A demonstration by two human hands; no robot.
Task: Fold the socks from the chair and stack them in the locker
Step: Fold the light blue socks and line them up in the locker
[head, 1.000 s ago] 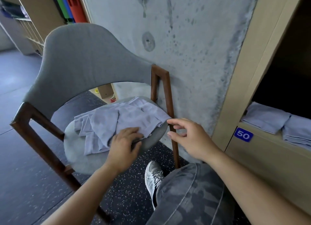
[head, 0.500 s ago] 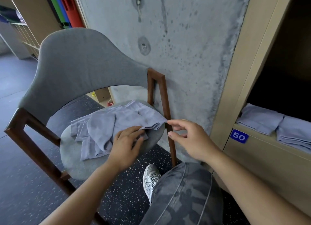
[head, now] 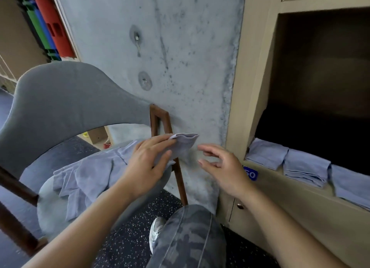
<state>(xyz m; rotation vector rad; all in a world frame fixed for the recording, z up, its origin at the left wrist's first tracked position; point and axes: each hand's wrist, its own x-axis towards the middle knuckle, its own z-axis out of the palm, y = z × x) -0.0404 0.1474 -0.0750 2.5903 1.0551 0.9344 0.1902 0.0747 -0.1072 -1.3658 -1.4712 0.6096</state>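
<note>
The left hand (head: 149,165) has its grip pinched on one pale blue sock (head: 183,145), lifted off the pile with its cuff end toward the concrete wall (head: 180,57). The right hand (head: 222,166) is just beside it, fingers spread and loosely bent, holding nothing. The remaining socks (head: 86,175) lie rumpled on the round grey seat of the chair (head: 66,99). To the right, folded socks (head: 304,165) sit in a row at the front edge of the open locker (head: 258,83), apparently three piles, though the farthest is blurred.
</note>
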